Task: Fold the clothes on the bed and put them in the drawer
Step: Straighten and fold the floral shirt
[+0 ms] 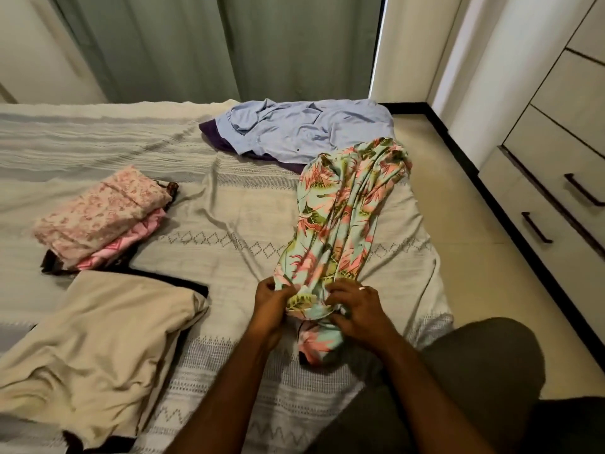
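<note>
While bunched: floral garment [340, 217] lies on the bed [229, 204], long axis running away from the person.
Grip: left hand [271, 303] and right hand [355, 306] both pinch its near end.
Nearer hand: neither; the 2 sit side by side.

Between the left hand [271, 301] and the right hand [355, 306] is the floral garment [340, 217], a thin, soft cloth, matt and full of creases. Under the hands the bedspread [229, 231] is a matt woven cloth with rough stitched bands, and left of them the beige cloth [98, 348] looks smooth and soft. Right of the hands, the drawers [556, 204] have smooth matt fronts and dark handles, and the floor [458, 224] has a slight shine.
</note>
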A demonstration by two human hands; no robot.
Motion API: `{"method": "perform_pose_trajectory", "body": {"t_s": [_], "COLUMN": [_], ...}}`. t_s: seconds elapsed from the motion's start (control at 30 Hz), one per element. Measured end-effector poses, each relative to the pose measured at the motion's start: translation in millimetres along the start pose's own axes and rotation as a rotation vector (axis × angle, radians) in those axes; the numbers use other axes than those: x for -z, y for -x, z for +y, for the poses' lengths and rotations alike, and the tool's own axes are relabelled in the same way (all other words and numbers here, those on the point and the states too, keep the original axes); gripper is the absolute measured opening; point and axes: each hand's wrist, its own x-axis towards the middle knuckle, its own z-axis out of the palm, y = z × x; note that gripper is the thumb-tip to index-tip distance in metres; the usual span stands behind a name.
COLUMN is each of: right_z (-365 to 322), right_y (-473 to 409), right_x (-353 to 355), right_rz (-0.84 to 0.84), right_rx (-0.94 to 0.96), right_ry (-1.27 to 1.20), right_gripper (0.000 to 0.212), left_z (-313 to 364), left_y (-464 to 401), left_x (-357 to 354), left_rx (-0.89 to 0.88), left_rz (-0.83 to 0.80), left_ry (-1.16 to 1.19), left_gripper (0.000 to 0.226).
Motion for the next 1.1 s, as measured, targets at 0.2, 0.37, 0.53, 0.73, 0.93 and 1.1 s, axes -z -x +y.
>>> {"method": "perform_pose_trajectory", "body": {"t_s": [0.2,0.37,0.53,0.73,0.93,1.1], "right_z": [-26,-46,-52,-34,-31,-17], "right_y": [14,12,-9,3,-12,-14], "right_x": [24,23,22,14,23,19], "right_rz": [0.287,0.235,0.482,0.090,0.207,0.102], "right_rx": [0.112,0.141,-0.036,0.123,-0.140,-0.416], "right_ry": [-0.129,-0.083,-0.193,-0.336,-0.786,-0.924], "right_gripper": [0.011,0.023,0.004,0.027,0.013,0.027], "left_z": [1,14,41,74,54,40], "left_y": [19,16,13,29,57,57], "left_x": [18,15,17,25,-12,-28], "left_rx": [0.138,0.080,0.011,-0.280,-0.463,-0.299], "left_rz": [-0.106,-0.183,-0.263,-0.181,-0.586,-0.434], "left_ry": [0.348,0.340,0.288,0.023,-0.707,-0.558], "left_gripper": [0.048,0.046,0.056,0.050,0.066,0.026]}}
